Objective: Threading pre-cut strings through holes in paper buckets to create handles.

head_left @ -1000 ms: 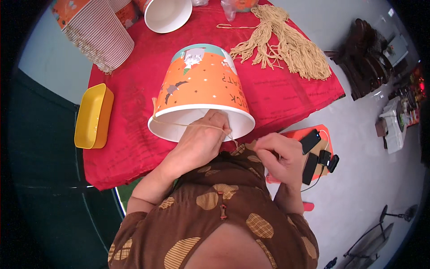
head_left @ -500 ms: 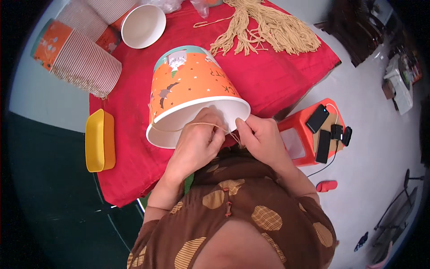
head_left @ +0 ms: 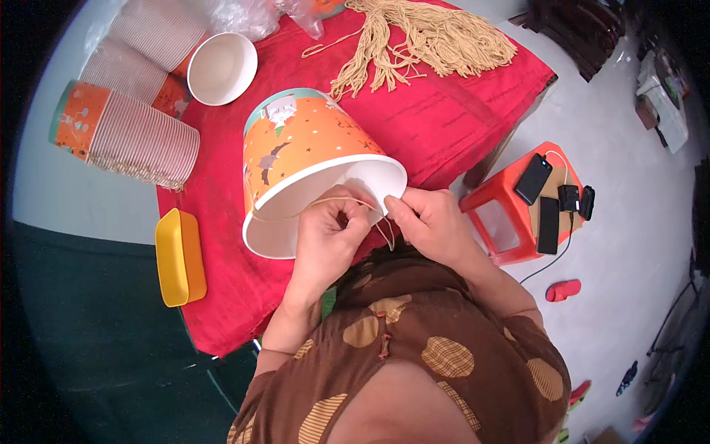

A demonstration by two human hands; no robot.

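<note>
An orange paper bucket with a bat print, a white rim and a teal base lies tilted, its mouth toward me. A thin tan cord runs from the left side of the rim across to my left hand, which is closed in a pinch on it just inside the mouth. My right hand grips the bucket's right rim between thumb and curled fingers. Loose cord ends hang below the rim between the two hands. The fingertips inside the bucket are partly hidden.
A red cloth covers the table. Stacked buckets stand at the left, with a single white-lined bucket beside them. A cord bundle lies at the back. A yellow bin sits left; a red stool holds phones and cables.
The view has shifted a little. Both hands stay at the rim, and my left hand has turned slightly, its pinch showing more openly. The loose cord ends now hang in a loop.
</note>
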